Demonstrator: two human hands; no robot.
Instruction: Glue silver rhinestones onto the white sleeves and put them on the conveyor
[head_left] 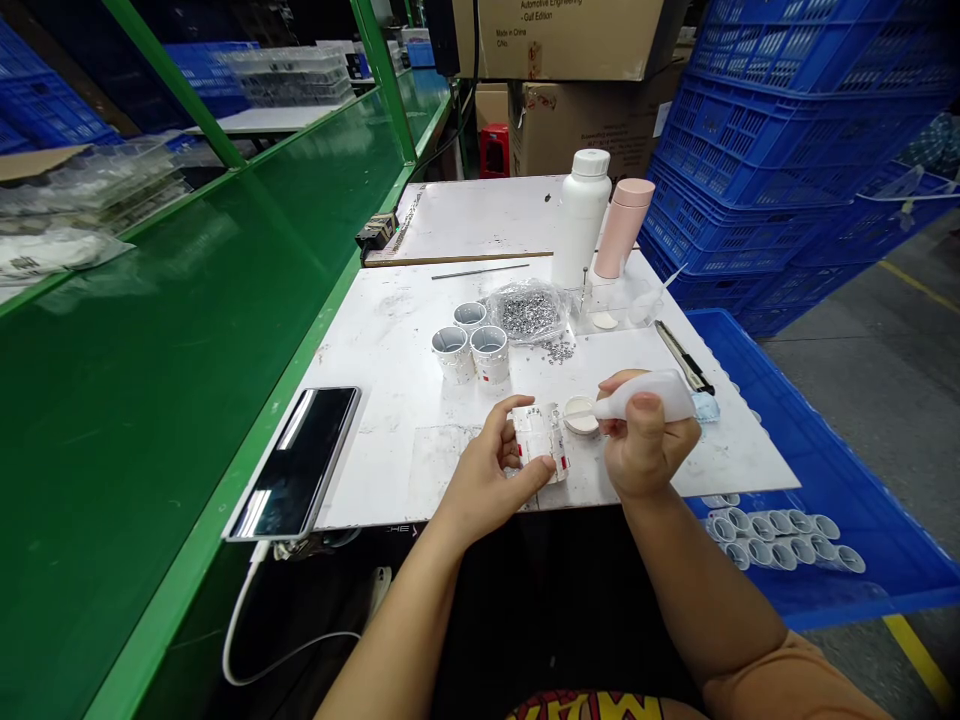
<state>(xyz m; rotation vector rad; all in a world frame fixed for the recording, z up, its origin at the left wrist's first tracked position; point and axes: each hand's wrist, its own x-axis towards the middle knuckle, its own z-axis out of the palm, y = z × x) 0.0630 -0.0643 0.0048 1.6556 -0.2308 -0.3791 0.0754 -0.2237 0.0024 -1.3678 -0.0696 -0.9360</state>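
My left hand [491,475] is closed around a small white cup [541,440] with red marks, lying on its side near the table's front edge. In my right hand [649,440] is a white squeeze bottle [660,393], its thin nozzle pointing left at the cup's wall. Below the nozzle sits a small round dish [580,414] with pale contents. Three similar cups [489,355] stand upright beyond my left hand. Beside them lies an open plastic bag of small shiny metallic pieces [529,312], and some loose pieces [559,351] are scattered in front of it.
A phone [296,465] lies at the table's left edge. A white bottle [583,215] and a pink flask [625,228] stand at the back. A utility knife [684,357] rests at right. Stacked blue crates [757,160] and a blue bin [840,480] holding several cups flank the right side.
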